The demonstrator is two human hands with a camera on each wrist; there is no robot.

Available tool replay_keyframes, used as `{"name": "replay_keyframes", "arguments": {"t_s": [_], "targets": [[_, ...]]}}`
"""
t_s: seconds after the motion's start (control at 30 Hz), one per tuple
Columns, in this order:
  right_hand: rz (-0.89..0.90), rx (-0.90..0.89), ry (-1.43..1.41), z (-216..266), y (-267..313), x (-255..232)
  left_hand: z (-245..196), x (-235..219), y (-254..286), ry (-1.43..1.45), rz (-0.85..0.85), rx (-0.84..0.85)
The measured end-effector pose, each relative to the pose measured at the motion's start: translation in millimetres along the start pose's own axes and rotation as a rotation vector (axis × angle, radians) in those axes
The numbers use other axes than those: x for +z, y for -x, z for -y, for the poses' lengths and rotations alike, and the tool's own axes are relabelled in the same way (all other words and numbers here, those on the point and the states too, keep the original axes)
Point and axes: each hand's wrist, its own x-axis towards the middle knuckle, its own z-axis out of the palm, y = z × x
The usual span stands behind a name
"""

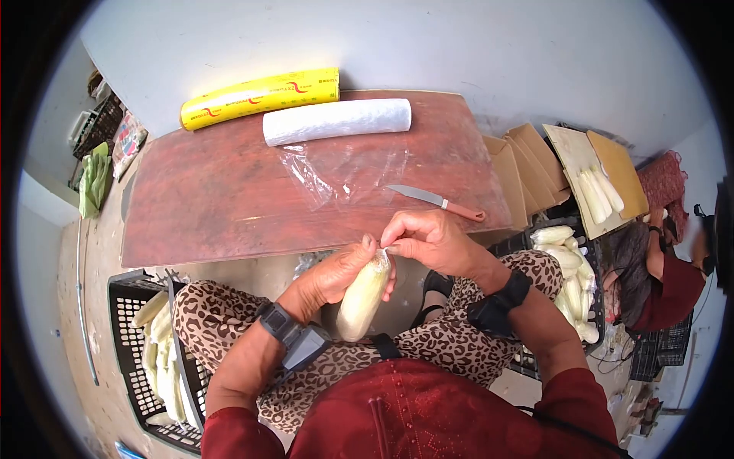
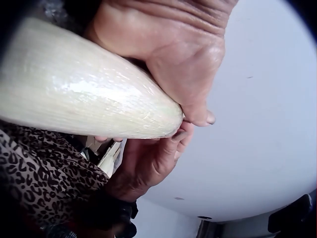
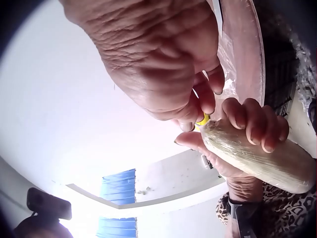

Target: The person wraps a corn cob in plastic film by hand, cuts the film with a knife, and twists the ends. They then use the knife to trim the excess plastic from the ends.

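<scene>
A pale, film-wrapped vegetable (image 1: 360,303) is held above the lap by my left hand (image 1: 342,273), whose fingers curl round its upper part in the right wrist view. My right hand (image 1: 430,241) pinches the film at the vegetable's top end with thumb and forefinger. Shiny clear film covers the vegetable (image 2: 94,87) in the left wrist view. A bit of yellow (image 3: 203,119) shows by the right fingertips in the right wrist view; what it belongs to I cannot tell.
On the red-brown table (image 1: 206,199) lie a white film roll (image 1: 336,121) with loose film, a yellow roll (image 1: 260,98) and a knife (image 1: 436,202). Black crates (image 1: 126,306) with pale vegetables stand either side of the legs. Cardboard (image 1: 527,168) and another person (image 1: 669,283) are at the right.
</scene>
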Motion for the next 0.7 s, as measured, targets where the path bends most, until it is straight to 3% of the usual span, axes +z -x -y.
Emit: {"name": "replay_keyframes", "arguments": {"t_s": [0.07,0.3,0.4,0.43,0.7], "targets": [[-0.008,0.039,-0.078,-0.7,0.3,2.2,-0.8,2.2,-0.9,0.011,-0.016,-0.013],[-0.111,0.044,0.224,2.0,-1.8,4.3,-1.8,-4.9,-2.5,0.08,0.086,0.021],[-0.154,0.048,0.376,3.6,-3.8,2.6,-11.3,-1.8,3.1,-0.038,0.083,0.067],[-0.16,0.075,0.388,6.8,-4.1,2.1,-11.5,-5.4,3.9,0.064,0.085,0.016],[-0.147,0.002,0.322,-15.5,-1.5,-6.7,-20.3,9.6,6.7,-0.196,-0.123,0.069]]}}
